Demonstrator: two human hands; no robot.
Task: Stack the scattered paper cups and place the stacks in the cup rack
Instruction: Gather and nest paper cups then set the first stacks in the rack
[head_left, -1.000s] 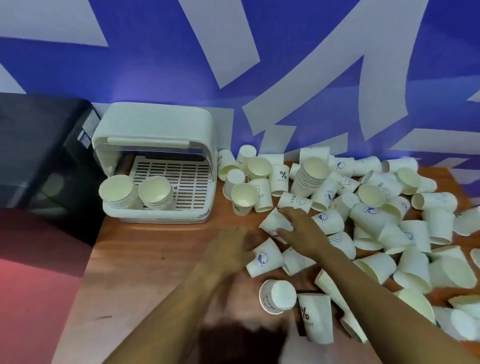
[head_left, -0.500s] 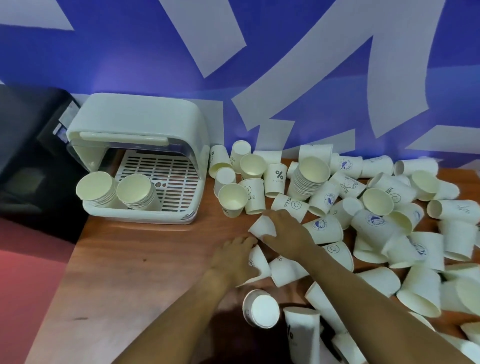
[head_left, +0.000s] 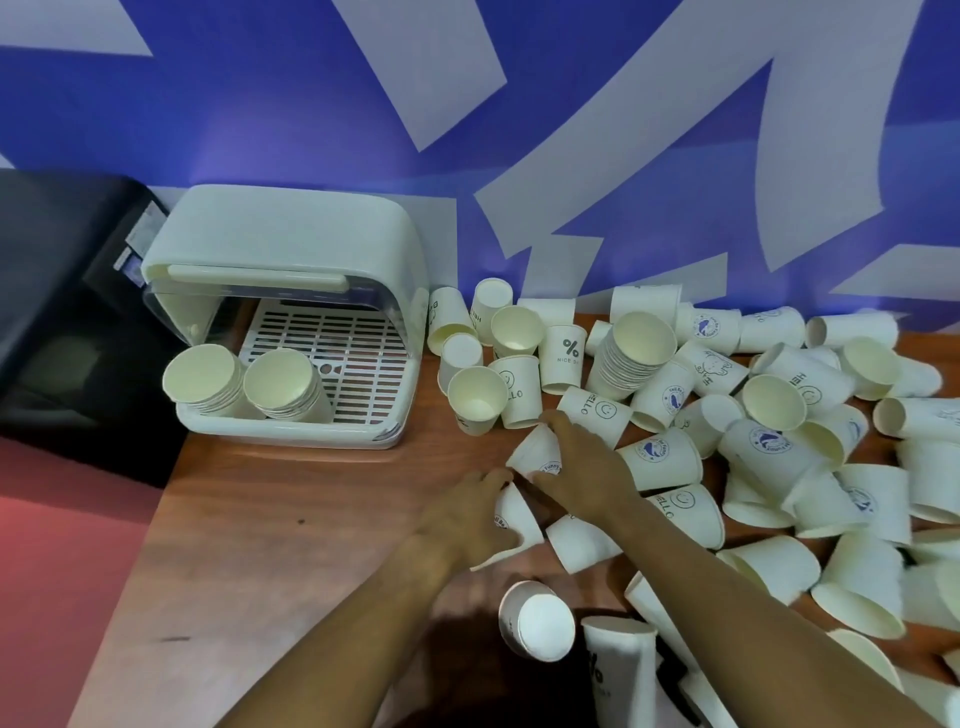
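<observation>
Hands have closed in since a second ago: left hand (head_left: 470, 519) grips one white paper cup (head_left: 514, 517), right hand (head_left: 582, 467) another (head_left: 537, 449), nearly nesting, well short of the pale plastic cup rack (head_left: 291, 312).

Cups read "HELLO" (head_left: 594, 409) — another (head_left: 568, 357) "% NICE".

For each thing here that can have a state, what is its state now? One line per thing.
Rack: lid up, open at the front.
Two stacks: in the rack, leaning, mouths toward the camera.
Third stack: on the table, among loose cups.
Left hand: grips a cup.
Right hand: grips another cup.
</observation>
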